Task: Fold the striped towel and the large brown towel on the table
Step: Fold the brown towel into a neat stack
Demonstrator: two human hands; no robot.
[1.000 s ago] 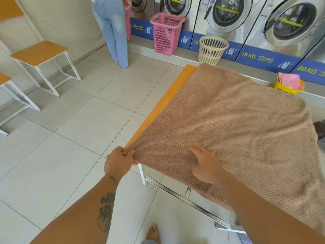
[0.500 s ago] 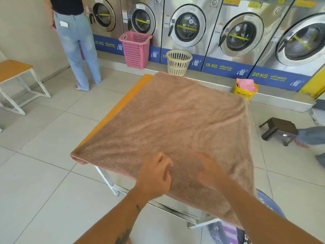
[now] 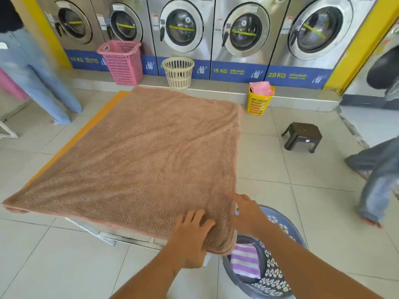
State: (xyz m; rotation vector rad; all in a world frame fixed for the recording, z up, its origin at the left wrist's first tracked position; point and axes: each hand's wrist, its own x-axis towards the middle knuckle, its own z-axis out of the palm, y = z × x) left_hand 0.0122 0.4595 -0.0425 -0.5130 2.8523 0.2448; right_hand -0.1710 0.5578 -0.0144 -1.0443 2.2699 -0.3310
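**Both grips at the brown towel's near right corner**

The left grip (image 3: 190, 240) grasps the near right corner of the large brown towel (image 3: 140, 158): its fingers curl over the top of the cloth and the corner bunches up under its palm. The right grip (image 3: 246, 214) is just beside it on the outer side, with fingertips (image 3: 236, 197) lying on the towel's right edge. I cannot tell whether it pinches that hem or only rests on it.

From the two grips the brown towel runs away and across to the left, lying spread over nearly the whole bench (image 3: 71, 145), with creases fanning out from the held corner. Only an orange strip of the bench top shows, along the side far from the grips. The towel's other near corner hangs a little over the bench edge, well apart from both grips.

Directly beneath the grips a grey laundry basket (image 3: 280, 221) stands on the floor. The striped towel (image 3: 245, 261), purple and white, lies inside it, just below the held corner.

Farther out past the right grip stands a dark stool (image 3: 302, 137), and beyond it a yellow basket (image 3: 259, 104) holding pink cloth. Beyond the bench's far end stand a cream basket (image 3: 178, 72) and a pink basket (image 3: 122, 61), in front of a row of washing machines (image 3: 183, 29). One person in jeans (image 3: 32, 72) stands far left, and another person's legs (image 3: 377, 180) show far right.
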